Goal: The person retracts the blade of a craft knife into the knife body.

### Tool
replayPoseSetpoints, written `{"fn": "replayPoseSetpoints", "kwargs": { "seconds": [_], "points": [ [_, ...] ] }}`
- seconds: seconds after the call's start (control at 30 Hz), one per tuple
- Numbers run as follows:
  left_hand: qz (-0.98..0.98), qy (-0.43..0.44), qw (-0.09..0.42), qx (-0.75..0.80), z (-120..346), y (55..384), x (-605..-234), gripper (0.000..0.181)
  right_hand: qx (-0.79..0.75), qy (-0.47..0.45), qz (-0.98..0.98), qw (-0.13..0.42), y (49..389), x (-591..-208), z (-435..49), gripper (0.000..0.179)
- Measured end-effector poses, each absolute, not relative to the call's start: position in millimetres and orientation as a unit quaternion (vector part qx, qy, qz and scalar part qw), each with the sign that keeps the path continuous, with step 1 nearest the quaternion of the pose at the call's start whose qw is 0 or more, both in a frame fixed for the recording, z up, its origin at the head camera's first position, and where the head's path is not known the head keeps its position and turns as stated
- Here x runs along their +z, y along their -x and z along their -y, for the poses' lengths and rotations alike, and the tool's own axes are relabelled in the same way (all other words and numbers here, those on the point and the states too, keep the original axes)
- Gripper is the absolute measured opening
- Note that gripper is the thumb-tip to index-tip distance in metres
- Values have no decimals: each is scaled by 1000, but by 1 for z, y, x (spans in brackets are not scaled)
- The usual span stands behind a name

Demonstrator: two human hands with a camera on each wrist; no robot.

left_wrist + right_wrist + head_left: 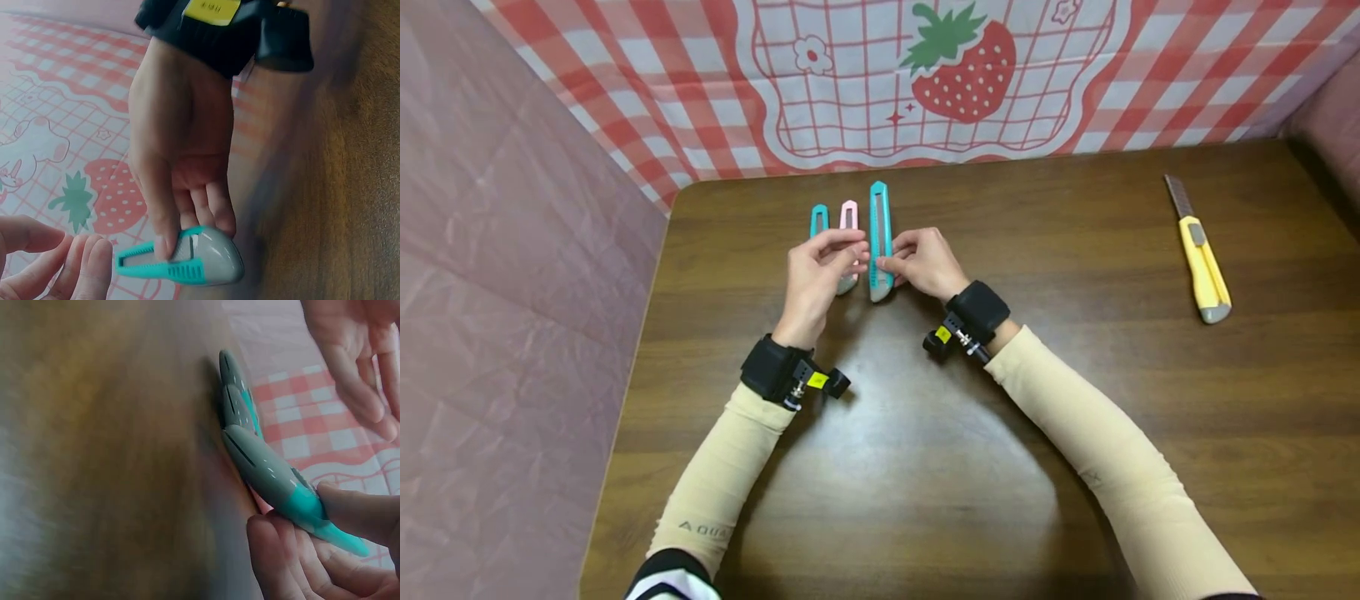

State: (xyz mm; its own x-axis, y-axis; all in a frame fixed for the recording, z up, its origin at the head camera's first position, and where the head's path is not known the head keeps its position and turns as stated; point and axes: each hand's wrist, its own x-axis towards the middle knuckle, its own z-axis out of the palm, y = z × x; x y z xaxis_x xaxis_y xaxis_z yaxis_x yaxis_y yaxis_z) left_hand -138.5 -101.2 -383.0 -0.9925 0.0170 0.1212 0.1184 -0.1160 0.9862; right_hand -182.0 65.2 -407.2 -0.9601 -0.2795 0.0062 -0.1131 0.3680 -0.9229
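Observation:
My right hand (928, 264) pinches a large teal box cutter (880, 208), its thumb on the slider side and the fingers behind. In the left wrist view the teal cutter's grey end (219, 257) points away from my left fingers (56, 269). To its left lie a pink box cutter (849, 215) and a smaller teal box cutter (819, 218), side by side and partly hidden by my left hand (810, 279). That hand hovers over them with fingers loosely extended, nothing between them. The right wrist view shows the grey ends in a row.
A yellow box cutter (1205, 262) lies at the right of the wooden table (940, 467) with its blade out. A checked cloth with a strawberry (966, 75) hangs behind the table. Pink fabric (512, 292) covers the left side.

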Motion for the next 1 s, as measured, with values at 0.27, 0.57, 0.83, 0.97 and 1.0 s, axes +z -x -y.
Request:
{"fn": "replayPoseSetpoints", "kwargs": {
  "seconds": [0.27,0.57,0.83,0.97,1.0],
  "points": [
    [660,57,41,-748,101,140,-383,15,-513,76,-847,116,196,-408,-60,18],
    [658,59,36,-750,102,140,-383,15,-493,47,-858,138,204,-407,-55,17],
    [668,57,38,-741,101,142,-386,18,-470,40,-871,136,205,-407,-53,18],
    [668,58,37,-741,102,142,-388,18,-462,43,-877,127,203,-407,-51,19],
    [668,57,37,-741,102,142,-388,17,-461,42,-877,125,203,-407,-51,19]
  ]
}}
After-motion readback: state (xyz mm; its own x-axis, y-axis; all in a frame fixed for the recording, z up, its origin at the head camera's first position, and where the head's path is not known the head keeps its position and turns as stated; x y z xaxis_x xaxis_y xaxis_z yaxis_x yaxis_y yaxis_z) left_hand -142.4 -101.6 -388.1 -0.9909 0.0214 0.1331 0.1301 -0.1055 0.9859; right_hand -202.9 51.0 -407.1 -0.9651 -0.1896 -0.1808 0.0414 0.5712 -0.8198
